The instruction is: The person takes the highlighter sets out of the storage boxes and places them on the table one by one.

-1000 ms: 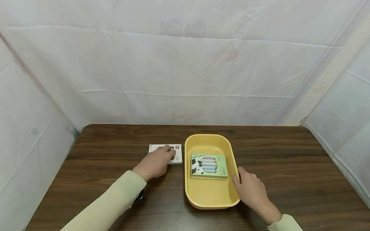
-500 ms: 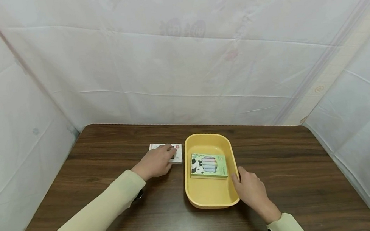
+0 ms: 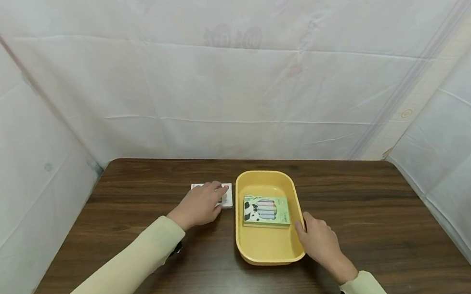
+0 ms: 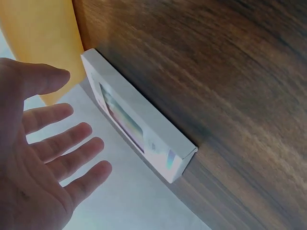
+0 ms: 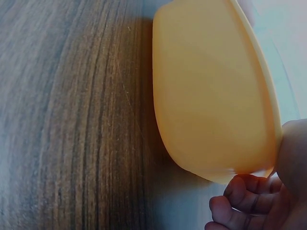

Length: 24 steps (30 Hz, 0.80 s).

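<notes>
My left hand (image 3: 198, 207) is over a thin white box (image 3: 227, 200) that lies flat on the table, left of a yellow plastic tray (image 3: 271, 252). In the left wrist view its fingers are loosely extended and stand apart from the white box (image 4: 139, 103), which has a window in its face. My right hand (image 3: 321, 244) grips the tray's right rim, thumb over the edge and fingers against the outside, as the right wrist view shows on the tray wall (image 5: 213, 91). Inside the tray lies a green box (image 3: 265, 211) printed with pandas and pastel sticks.
The dark wood-grain table (image 3: 382, 208) runs back to a white cloth wall (image 3: 229, 94), with more white sheeting on both sides. The tray's left edge stands close beside the white box.
My left hand has shifted slightly right, its fingers reaching further across the white box and covering more of it. The right hand and the tray hold still.
</notes>
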Motion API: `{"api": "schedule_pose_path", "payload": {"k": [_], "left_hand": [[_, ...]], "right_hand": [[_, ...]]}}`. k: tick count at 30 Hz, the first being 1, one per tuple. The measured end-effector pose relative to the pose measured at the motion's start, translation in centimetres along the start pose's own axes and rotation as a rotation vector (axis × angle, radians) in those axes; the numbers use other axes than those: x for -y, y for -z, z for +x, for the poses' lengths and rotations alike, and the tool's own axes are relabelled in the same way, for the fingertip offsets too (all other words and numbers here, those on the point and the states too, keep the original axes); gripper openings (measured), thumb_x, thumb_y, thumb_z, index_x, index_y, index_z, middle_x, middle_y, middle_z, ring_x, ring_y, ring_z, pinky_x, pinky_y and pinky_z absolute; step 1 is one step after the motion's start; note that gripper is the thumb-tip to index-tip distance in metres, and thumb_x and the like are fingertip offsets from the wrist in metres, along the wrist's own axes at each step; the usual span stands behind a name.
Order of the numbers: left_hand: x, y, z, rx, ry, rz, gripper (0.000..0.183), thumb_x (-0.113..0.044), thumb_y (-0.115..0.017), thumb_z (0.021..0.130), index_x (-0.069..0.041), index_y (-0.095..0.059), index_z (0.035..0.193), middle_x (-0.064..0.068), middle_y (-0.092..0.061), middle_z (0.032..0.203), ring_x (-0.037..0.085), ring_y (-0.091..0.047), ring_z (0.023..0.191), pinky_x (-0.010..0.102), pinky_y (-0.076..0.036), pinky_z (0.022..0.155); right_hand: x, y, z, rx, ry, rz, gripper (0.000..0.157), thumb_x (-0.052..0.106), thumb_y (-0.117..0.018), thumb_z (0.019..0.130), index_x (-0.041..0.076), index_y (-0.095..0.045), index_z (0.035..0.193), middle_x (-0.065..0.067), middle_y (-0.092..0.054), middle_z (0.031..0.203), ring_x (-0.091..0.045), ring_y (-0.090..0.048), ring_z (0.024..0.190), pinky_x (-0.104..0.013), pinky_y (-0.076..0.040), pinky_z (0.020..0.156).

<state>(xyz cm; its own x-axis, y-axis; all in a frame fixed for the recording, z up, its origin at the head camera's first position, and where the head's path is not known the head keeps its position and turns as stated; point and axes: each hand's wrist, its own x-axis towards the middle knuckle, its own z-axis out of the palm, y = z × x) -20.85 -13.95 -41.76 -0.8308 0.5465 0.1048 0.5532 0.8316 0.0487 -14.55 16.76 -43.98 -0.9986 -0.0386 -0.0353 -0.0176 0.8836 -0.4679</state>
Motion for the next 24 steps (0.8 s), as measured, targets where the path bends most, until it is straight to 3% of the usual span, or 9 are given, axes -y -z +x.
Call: {"api": "schedule_pose_path", "payload": {"k": [14,24], "left_hand": [[-1.0,0.7,0.4,-0.041,0.005,-0.011,0.041,-0.018,-0.057,0.093,-0.009,-0.055,0.134,0.013,-0.055,0.134,0.028,-0.056,0.120,0.049,-0.048,0.094],[-1.8,1.2,0.9,-0.108,-0.058,0.010,0.039,-0.022,-0.054,0.096,-0.010,-0.055,0.133,0.010,-0.056,0.132,0.026,-0.057,0.117,0.043,-0.051,0.090]], "right_hand": [[0.0,-0.1,-0.2,-0.009,-0.014,0.022,0.022,0.025,-0.048,0.098,0.006,-0.056,0.089,-0.002,-0.048,0.059,-0.014,-0.046,0.047,-0.029,-0.034,0.043],[0.2,-0.4,-0.2,-0.011,-0.021,0.026,0.023,0.025,-0.046,0.099,0.007,-0.054,0.086,-0.003,-0.049,0.059,-0.014,-0.047,0.047,-0.029,-0.035,0.043]]}}
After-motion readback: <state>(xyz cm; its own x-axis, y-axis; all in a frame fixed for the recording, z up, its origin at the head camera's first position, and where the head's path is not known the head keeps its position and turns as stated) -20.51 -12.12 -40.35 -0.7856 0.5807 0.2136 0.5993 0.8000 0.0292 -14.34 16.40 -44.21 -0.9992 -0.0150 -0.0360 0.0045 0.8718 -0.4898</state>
